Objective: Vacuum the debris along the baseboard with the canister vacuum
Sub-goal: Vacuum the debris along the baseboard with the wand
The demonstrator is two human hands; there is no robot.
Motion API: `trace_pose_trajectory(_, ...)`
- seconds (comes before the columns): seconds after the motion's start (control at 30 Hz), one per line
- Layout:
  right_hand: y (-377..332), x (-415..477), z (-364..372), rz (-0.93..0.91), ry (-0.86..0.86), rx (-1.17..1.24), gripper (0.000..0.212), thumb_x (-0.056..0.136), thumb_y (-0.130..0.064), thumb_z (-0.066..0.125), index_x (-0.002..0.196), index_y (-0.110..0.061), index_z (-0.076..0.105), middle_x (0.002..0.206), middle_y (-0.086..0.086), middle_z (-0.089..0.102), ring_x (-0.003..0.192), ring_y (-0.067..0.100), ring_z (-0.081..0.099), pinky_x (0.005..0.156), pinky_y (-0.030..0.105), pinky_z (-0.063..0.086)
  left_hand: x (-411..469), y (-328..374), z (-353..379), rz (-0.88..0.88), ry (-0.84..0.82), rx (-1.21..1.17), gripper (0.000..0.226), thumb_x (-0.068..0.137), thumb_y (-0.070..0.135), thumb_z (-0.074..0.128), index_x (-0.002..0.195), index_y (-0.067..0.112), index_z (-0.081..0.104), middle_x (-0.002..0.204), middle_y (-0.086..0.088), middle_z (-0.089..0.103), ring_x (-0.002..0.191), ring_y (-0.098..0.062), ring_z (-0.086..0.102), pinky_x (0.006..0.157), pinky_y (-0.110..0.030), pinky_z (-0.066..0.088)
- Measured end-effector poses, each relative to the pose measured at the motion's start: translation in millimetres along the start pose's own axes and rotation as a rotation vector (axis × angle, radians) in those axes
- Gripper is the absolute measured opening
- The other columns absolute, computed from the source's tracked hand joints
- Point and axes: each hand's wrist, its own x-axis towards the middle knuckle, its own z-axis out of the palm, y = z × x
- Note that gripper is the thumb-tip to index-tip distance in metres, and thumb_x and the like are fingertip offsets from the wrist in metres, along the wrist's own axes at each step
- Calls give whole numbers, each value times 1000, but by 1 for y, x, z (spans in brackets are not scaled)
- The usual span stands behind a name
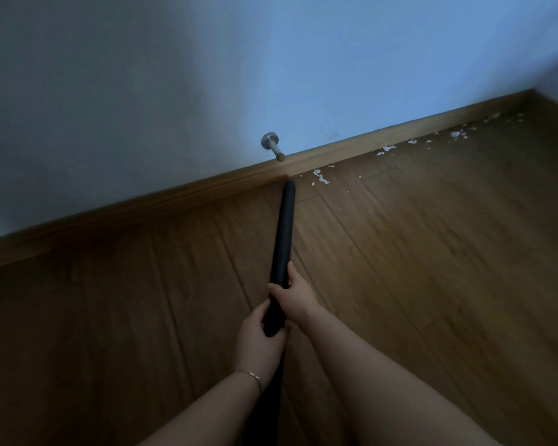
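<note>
A long black vacuum wand (284,230) slants up from the bottom middle, its tip resting on the wooden floor right against the brown baseboard (207,188). My left hand (258,336) grips the wand's lower end, and my right hand (292,296) grips it just above. White scraps of debris (321,178) lie on the floor a little right of the tip. More scraps (455,135) trail along the baseboard toward the far right corner. The canister itself is out of view.
A metal door stopper (273,148) sticks out of the pale wall just above the baseboard, slightly left of the wand tip. The two walls meet in a corner (532,91) at the far right. Wood-plank floor (432,252) fills the foreground.
</note>
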Motion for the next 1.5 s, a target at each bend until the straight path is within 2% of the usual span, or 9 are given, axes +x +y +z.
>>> trace_pose_trajectory(0.23,-16,24,-36,21,19,43,75,94,-18,56,152,-21,8,151,10,35,126,26,48,104,33,42,27,29,23,59,-15,62,51,87,15,62,135,25,48,124,-2,58,109,-16,57,92,-31,48)
trace_pose_trajectory(0.43,-11,24,-45,51,77,104,73,95,-17,52,153,-24,9,143,8,44,116,25,53,99,34,46,28,36,31,131,-40,129,44,89,12,59,130,28,54,97,13,60,83,1,55,64,-14,43)
trace_pose_trajectory(0.53,-6,12,-35,72,124,105,71,96,-18,48,153,-26,6,141,8,47,113,24,55,95,32,47,21,30,26,108,-66,145,42,90,12,58,128,27,54,87,22,53,80,4,52,68,-18,45)
trace_pose_trajectory(0.7,4,-4,-15,100,125,162,70,97,-20,45,152,-30,2,136,6,51,98,17,56,83,27,48,5,22,8,53,-118,205,48,89,14,58,134,29,48,111,10,58,95,-3,54,78,-18,44)
trace_pose_trajectory(0.83,11,-17,-16,133,200,200,68,96,-18,42,153,-31,7,129,5,56,95,19,59,78,28,48,-9,24,13,88,-149,236,41,89,21,59,127,34,50,98,18,47,81,8,46,63,-8,37)
trace_pose_trajectory(0.97,16,-29,-24,165,258,193,68,95,-14,42,152,-27,8,129,5,55,88,15,56,73,26,45,-18,24,22,101,-183,260,46,89,25,59,132,34,47,113,10,50,90,1,46,74,-13,36)
trace_pose_trajectory(1.2,-7,1,-50,163,218,148,63,88,-7,42,148,-19,28,128,12,56,106,29,57,80,29,46,-1,50,33,138,-122,280,35,87,20,58,120,34,58,103,10,63,85,-1,58,71,-19,48)
trace_pose_trajectory(1.4,-28,27,-83,179,236,114,44,90,-8,45,134,-12,45,119,13,57,103,30,57,90,39,50,8,90,50,144,-112,264,26,91,17,51,111,31,54,79,16,54,68,2,50,51,-16,36)
trace_pose_trajectory(1.5,-41,27,-79,185,155,148,45,91,-6,45,136,-12,44,123,14,55,106,30,56,89,37,49,8,97,42,119,-74,280,30,90,16,53,118,28,54,79,17,51,74,-2,53,60,-19,42)
